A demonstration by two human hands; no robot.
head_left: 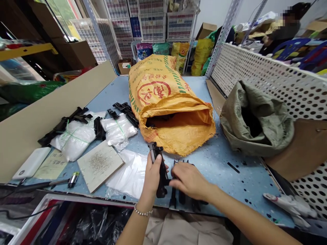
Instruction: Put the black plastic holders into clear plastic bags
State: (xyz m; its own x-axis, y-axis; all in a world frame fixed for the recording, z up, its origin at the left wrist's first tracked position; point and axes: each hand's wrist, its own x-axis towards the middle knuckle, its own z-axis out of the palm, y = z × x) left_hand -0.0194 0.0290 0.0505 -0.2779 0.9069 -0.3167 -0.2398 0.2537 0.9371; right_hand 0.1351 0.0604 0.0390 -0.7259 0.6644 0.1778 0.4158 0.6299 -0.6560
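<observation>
My left hand (pixel 152 172) is wrapped round a long black plastic part (pixel 161 170), which stands almost upright at the table's front edge. Close beside it, my right hand (pixel 190 178) is closed with curled fingers over several similar black parts (pixel 182 196) lying on the blue table. Its fingertips are hidden, so what they grip cannot be made out. Just beyond both hands lies a yellow woven sack (pixel 176 136), its mouth facing me and dark pieces inside. Flat clear plastic bags (pixel 130 172) lie left of my left hand.
Left are bundled plastic bags (pixel 79 136), more black parts (pixel 125 110), a square board (pixel 100 163), a white power bank (pixel 32 163) and a screwdriver (pixel 51 183). Right are a grey-green sack (pixel 276 119), a perforated panel (pixel 258 64) and a glove (pixel 291 206). A person (pixel 286 30) is behind.
</observation>
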